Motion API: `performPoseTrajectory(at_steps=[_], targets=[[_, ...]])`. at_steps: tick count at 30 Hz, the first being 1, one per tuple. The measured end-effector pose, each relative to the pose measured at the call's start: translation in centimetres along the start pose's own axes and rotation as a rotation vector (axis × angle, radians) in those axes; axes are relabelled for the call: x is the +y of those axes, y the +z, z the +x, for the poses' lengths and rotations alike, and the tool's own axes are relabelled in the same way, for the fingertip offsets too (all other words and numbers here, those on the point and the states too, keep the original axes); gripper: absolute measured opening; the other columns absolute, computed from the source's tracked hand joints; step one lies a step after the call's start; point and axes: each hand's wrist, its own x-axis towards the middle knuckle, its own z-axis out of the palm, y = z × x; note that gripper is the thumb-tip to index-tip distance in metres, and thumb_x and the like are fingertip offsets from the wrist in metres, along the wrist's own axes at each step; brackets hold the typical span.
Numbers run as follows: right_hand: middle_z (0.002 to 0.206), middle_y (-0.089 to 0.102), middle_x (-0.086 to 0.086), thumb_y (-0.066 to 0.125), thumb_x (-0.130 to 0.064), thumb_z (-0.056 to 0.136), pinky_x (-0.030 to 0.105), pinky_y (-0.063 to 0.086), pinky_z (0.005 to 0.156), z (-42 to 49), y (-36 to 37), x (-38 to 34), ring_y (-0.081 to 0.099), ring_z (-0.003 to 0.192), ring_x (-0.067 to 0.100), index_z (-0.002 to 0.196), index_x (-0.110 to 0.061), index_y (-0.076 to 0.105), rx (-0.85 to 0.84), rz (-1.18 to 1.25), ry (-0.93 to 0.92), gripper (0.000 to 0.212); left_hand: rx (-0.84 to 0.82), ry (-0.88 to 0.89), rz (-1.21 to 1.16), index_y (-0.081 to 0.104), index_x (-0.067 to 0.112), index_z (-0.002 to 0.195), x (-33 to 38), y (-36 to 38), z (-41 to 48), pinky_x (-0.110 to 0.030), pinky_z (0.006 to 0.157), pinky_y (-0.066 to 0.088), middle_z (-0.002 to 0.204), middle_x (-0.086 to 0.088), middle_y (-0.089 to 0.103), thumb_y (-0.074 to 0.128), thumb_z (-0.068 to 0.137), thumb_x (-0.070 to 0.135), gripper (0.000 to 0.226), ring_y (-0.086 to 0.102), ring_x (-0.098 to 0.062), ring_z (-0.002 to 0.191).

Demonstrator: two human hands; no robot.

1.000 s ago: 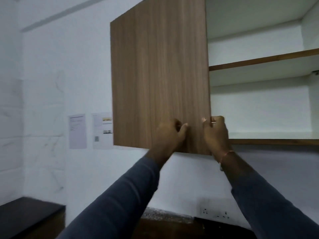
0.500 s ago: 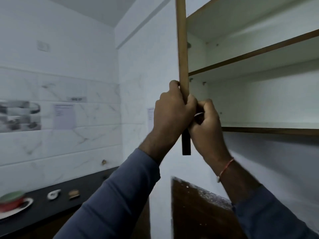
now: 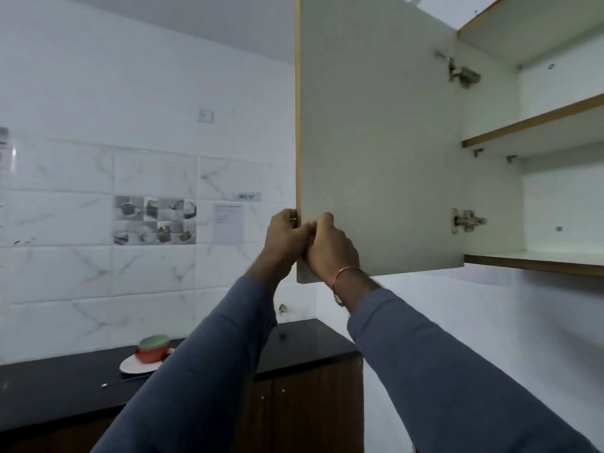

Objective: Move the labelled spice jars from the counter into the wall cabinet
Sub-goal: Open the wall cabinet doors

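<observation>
At the edge of one cabinet door (image 3: 376,142), two hands in curled grip: left hand (image 3: 283,238); right hand (image 3: 330,251); two hinges (image 3: 463,72) (image 3: 466,221)

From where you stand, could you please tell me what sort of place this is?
Probably a kitchen: a wall cabinet with its door open, a dark counter carrying stacked bowls on a plate, and wall tiles picturing cookware.

Head cam, upward, near cabinet door (image 3: 376,142)

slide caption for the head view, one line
The left hand and right hand grip the free edge of the open wall cabinet door, with stacked bowls on the counter below.
</observation>
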Motion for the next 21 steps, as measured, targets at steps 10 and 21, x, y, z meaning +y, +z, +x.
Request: performPoseTrajectory(at_steps=[10, 21], targets=[[0.118, 0.057, 0.011, 0.050, -0.022, 0.087, 0.040, 0.045, 0.088, 1.8, 5.2, 2.9, 0.053, 0.108, 0.034, 0.114, -0.015, 0.047, -0.111, -0.036, -0.039, 0.028, 0.080, 0.019, 0.492, 0.044, 0.002, 0.121, -3.8, 1.2, 2.2, -0.034, 0.078, 0.040, 0.121, -0.017, 0.054, 0.052, 0.092, 0.020, 0.035, 0.056, -0.036, 0.108], [0.128, 0.052, 0.005, 0.054, -0.013, 0.087, 0.043, 0.042, 0.094, -2.4, -0.5, 15.6, 0.048, 0.123, 0.029, 0.123, -0.017, 0.049, -0.163, -0.442, -0.055, 0.036, -0.179, 0.325, 1.060, -0.001, 0.002, 0.151, -7.2, 13.1, -4.2, -0.056, 0.116, -0.006, 0.156, -0.031, -0.004, 0.025, 0.099, 0.011, 0.058, -0.009, -0.045, 0.145]])
